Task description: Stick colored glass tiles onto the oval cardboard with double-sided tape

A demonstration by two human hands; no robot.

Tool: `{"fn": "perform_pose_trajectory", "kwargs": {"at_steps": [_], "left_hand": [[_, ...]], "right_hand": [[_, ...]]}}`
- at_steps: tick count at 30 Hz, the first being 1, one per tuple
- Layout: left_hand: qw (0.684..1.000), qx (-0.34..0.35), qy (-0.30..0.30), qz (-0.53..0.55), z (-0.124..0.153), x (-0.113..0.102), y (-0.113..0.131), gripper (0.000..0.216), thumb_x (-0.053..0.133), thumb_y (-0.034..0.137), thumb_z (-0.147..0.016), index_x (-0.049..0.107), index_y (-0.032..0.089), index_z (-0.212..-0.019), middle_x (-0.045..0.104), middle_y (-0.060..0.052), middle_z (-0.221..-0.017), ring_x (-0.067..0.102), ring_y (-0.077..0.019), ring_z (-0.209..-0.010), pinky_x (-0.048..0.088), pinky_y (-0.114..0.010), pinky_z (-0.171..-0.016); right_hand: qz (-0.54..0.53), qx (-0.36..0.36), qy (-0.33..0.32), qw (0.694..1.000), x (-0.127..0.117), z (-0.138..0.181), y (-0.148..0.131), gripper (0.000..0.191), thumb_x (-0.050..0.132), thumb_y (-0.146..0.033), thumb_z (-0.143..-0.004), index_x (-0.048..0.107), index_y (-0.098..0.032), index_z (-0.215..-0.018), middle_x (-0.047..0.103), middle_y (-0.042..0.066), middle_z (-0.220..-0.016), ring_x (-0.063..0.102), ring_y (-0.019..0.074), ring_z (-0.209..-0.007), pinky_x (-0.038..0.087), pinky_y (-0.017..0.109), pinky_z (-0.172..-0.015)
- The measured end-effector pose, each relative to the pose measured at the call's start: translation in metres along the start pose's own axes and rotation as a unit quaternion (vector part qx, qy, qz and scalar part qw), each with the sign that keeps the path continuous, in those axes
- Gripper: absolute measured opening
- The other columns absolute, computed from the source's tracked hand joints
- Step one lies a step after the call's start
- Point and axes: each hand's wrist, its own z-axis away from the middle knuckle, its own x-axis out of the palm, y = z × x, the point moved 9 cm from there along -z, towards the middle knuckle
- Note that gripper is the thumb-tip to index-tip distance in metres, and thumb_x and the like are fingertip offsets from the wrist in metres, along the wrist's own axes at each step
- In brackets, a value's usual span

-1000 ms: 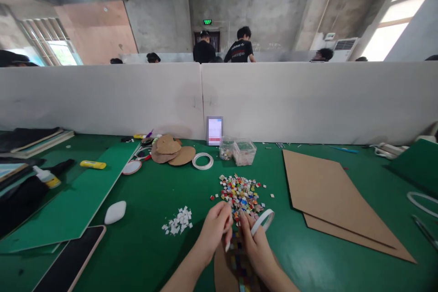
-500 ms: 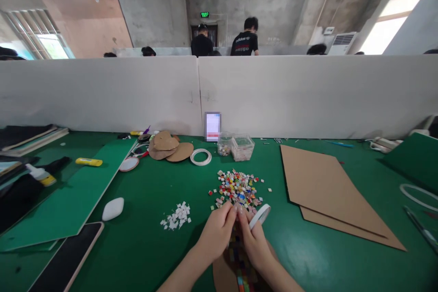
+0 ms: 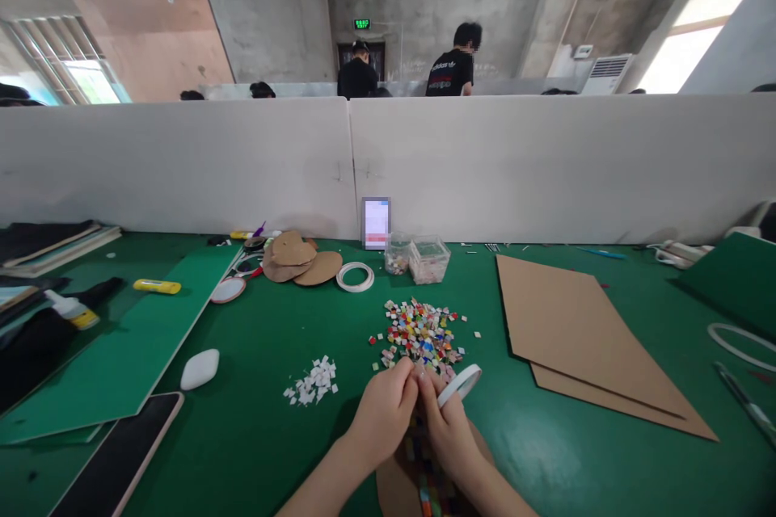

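Two pinches meet: our left hand (image 3: 388, 402) and right hand (image 3: 447, 424) are closed, contents hidden, the right carrying a tape roll (image 3: 456, 383). By the tabletop's (image 3: 260, 428) near edge, laid tiles (image 3: 428, 498) partly cover cardboard (image 3: 394, 483); beyond, many loose tiles (image 3: 423, 329) seemingly remain.

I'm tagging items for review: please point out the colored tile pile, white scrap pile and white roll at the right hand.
Colored tile pile (image 3: 423, 333): head view, middle of the heap.
White scrap pile (image 3: 314, 382): head view, middle of the heap.
White roll (image 3: 456, 384): head view, on its outer band.
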Motion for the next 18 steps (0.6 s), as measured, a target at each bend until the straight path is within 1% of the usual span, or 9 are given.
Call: {"fn": "perform_pose_trajectory", "kwargs": {"at_steps": [2, 4, 6, 8, 11, 14, 18], "left_hand": [[1.0, -0.005, 0.002, 0.012, 0.0, -0.002, 0.0, 0.024, 0.029, 0.024, -0.087, 0.032, 0.021, -0.064, 0.042, 0.003, -0.058, 0.042, -0.012, -0.054, 0.027, -0.023, -0.053], [0.999, -0.013, 0.004, 0.043, -0.001, -0.003, -0.001, 0.025, 0.03, 0.026, -0.087, 0.031, 0.02, -0.063, 0.041, 0.004, -0.057, 0.041, -0.0115, -0.054, 0.027, -0.023, -0.052], [0.996, -0.027, 0.004, 0.085, -0.002, -0.002, -0.003, 0.027, 0.03, 0.028, -0.087, 0.031, 0.02, -0.061, 0.038, 0.005, -0.054, 0.038, -0.0106, -0.051, 0.026, -0.022, -0.05], [0.989, -0.05, 0.0, 0.137, -0.003, 0.002, -0.008, 0.029, 0.032, 0.033, -0.087, 0.031, 0.02, -0.061, 0.034, 0.006, -0.051, 0.034, -0.0093, -0.047, 0.025, -0.021, -0.047], [0.969, -0.091, -0.015, 0.229, -0.003, 0.012, -0.018, 0.032, 0.035, 0.041, -0.085, 0.03, 0.021, -0.061, 0.029, 0.009, -0.046, 0.029, -0.007, -0.039, 0.023, -0.02, -0.041], [0.942, -0.125, -0.03, 0.309, -0.002, 0.023, -0.026, 0.035, 0.039, 0.05, -0.082, 0.031, 0.021, -0.064, 0.026, 0.011, -0.045, 0.025, -0.005, -0.034, 0.021, -0.018, -0.036], [0.931, -0.135, -0.023, 0.338, -0.002, 0.025, -0.027, 0.039, 0.043, 0.055, -0.078, 0.033, 0.02, -0.064, 0.027, 0.012, -0.044, 0.024, -0.0031, -0.032, 0.021, -0.017, -0.034]], "right_hand": [[0.031, -0.025, -0.014, 0.999, 0.0, -0.001, -0.005, 0.033, 0.038, -0.036, -0.089, 0.062, -0.02, -0.105, 0.067, 0.009, -0.099, 0.06, 0.0221, -0.098, 0.05, 0.03, -0.079], [0.055, -0.033, -0.029, 0.998, 0.0, -0.003, -0.008, 0.031, 0.038, -0.035, -0.09, 0.063, -0.021, -0.102, 0.068, 0.008, -0.092, 0.061, 0.0215, -0.091, 0.05, 0.029, -0.075], [0.062, -0.022, -0.037, 0.997, 0.0, -0.005, -0.008, 0.032, 0.036, -0.035, -0.09, 0.064, -0.021, -0.098, 0.068, 0.007, -0.085, 0.062, 0.0202, -0.083, 0.05, 0.028, -0.071], [0.05, -0.005, -0.037, 0.998, -0.001, -0.006, -0.007, 0.036, 0.034, -0.037, -0.091, 0.064, -0.019, -0.095, 0.068, 0.007, -0.084, 0.062, 0.0188, -0.077, 0.05, 0.027, -0.069], [0.028, 0.01, -0.029, 0.999, -0.001, -0.007, -0.005, 0.039, 0.033, -0.039, -0.091, 0.064, -0.017, -0.094, 0.068, 0.009, -0.088, 0.062, 0.0192, -0.08, 0.05, 0.027, -0.072], [0.039, 0.006, -0.01, 0.999, -0.003, -0.007, -0.003, 0.037, 0.036, -0.04, -0.09, 0.064, -0.017, -0.095, 0.068, 0.01, -0.09, 0.061, 0.0207, -0.087, 0.049, 0.028, -0.076], [0.063, -0.014, -0.003, 0.998, -0.005, -0.007, -0.005, 0.036, 0.037, -0.04, -0.09, 0.065, -0.018, -0.094, 0.068, 0.009, -0.087, 0.062, 0.0202, -0.082, 0.049, 0.028, -0.073]]}}
